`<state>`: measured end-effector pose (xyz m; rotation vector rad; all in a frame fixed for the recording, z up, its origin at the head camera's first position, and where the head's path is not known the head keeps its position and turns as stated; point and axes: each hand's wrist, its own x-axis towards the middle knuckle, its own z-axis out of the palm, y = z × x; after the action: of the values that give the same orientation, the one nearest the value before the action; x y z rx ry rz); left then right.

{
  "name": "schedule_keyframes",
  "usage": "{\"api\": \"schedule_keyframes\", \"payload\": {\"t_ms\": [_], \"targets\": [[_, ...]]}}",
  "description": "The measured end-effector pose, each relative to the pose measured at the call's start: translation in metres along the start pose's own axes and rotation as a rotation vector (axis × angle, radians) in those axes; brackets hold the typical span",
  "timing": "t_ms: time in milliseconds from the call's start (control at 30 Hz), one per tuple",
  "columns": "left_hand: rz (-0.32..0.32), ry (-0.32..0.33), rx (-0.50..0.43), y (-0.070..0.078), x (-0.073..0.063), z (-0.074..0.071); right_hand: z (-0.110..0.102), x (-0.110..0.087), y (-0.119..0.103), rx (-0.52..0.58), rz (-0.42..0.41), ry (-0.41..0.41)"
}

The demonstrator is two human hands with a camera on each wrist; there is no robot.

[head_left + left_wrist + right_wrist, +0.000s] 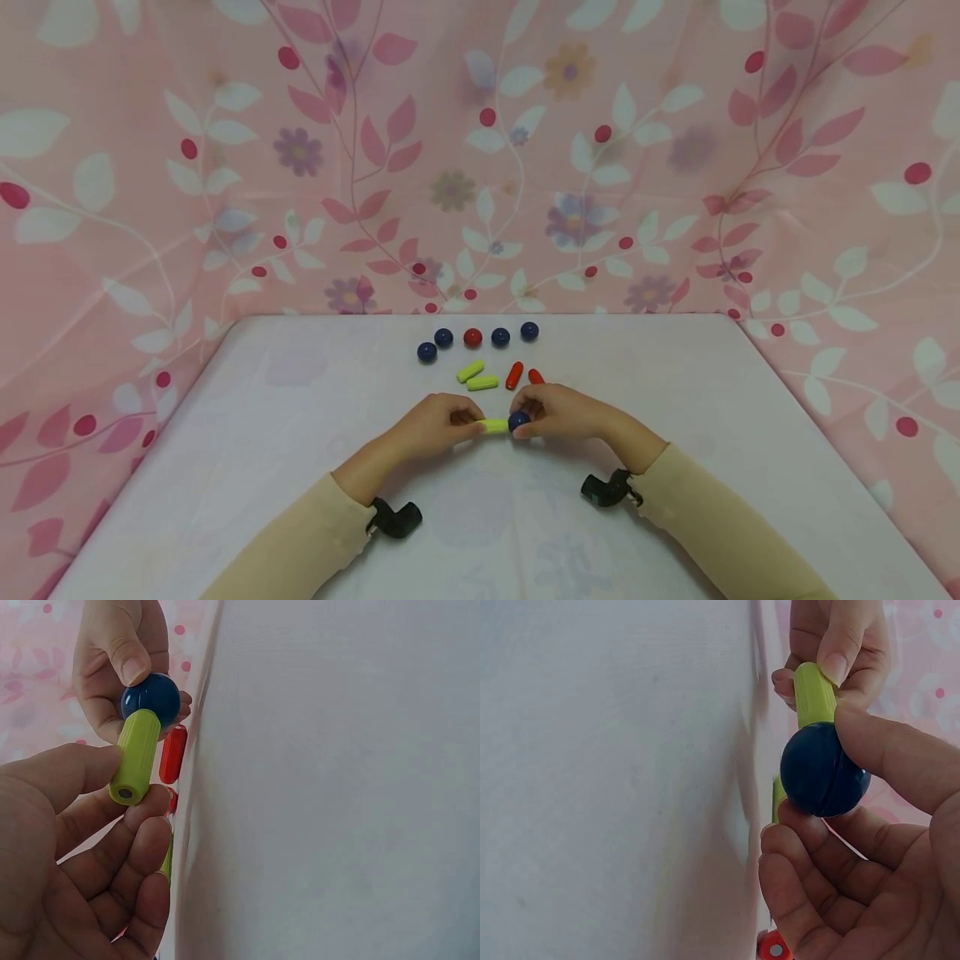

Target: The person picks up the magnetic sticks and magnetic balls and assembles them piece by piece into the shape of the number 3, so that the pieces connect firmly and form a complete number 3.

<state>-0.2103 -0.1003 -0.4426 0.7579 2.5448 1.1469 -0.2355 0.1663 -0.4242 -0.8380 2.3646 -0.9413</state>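
Observation:
My left hand pinches a yellow-green ridged magnetic rod between thumb and fingers; a small grey metal disc shows in its near end. A dark blue ball is held between the thumb and fingertips of my right hand. The far end of the rod meets the ball, and the two line up between my hands, over the middle of the table. In the right wrist view a seam runs round the ball.
Beyond my hands lie two yellow-green rods and two red rods, one partly hidden by my right hand. Farther back a red ball stands in a row with several blue balls. The white-covered table ends at a pink floral cloth.

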Motion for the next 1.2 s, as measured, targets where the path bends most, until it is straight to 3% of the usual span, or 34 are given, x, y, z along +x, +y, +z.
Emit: {"api": "schedule_keyframes", "payload": {"t_ms": [1200], "targets": [[-0.024, -0.03, 0.022, -0.0077, 0.0045, 0.0008, 0.0043, 0.0072, 0.0041, -0.061, 0.012, 0.003]]}}
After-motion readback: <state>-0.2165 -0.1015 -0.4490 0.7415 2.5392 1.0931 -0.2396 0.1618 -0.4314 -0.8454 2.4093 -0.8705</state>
